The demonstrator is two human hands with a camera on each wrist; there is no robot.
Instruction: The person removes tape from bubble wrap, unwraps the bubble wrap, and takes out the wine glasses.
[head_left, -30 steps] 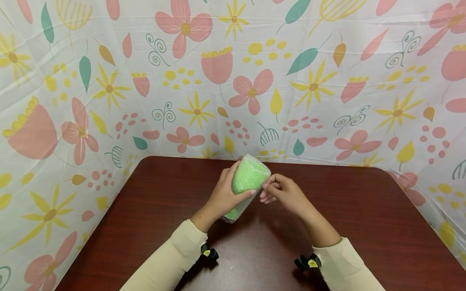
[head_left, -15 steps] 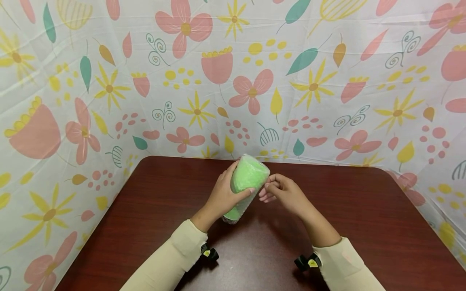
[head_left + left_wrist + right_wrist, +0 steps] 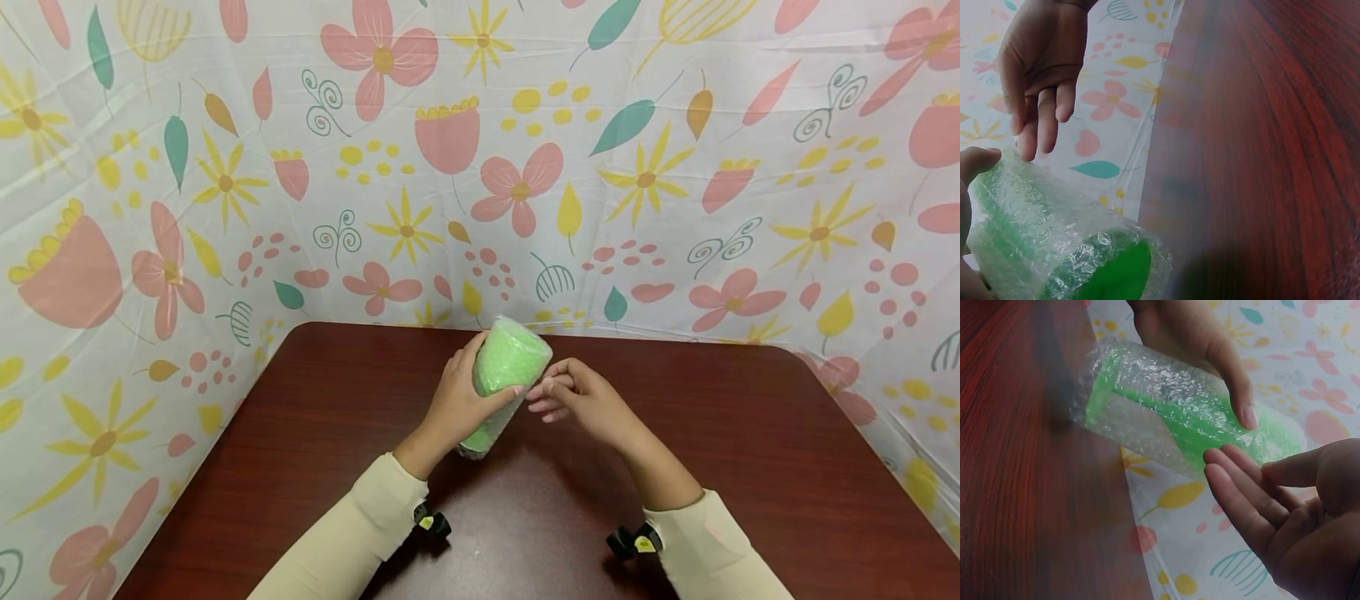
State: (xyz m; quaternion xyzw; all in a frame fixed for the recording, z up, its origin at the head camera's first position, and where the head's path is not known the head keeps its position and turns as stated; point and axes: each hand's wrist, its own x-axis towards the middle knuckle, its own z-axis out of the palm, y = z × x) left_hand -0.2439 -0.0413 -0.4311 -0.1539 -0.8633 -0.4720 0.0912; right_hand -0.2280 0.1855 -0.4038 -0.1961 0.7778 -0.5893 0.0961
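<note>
A bright green object (image 3: 510,362) is wrapped in clear bubble wrap (image 3: 1154,428); the bundle is long and rounded, and a flat green end (image 3: 1122,272) shows through the plastic. My left hand (image 3: 461,392) grips it round the side, thumb laid across the front, and holds it tilted over the table. Close to the bundle's right side is my right hand (image 3: 588,400). Its fingers are stretched out and its thumb (image 3: 1294,469) is close to the index finger, fingertips right at the wrap. No material shows between them.
A dark red-brown wooden table (image 3: 360,375) lies under both hands. Behind and around it hangs a white cloth (image 3: 285,225) printed with flowers and leaves. Small black cameras (image 3: 433,523) are strapped at both wrists, over cream sleeves.
The wrapped bundle has shifted slightly left in the left hand's grip. The right hand's fingertips have moved a little left along with it.
</note>
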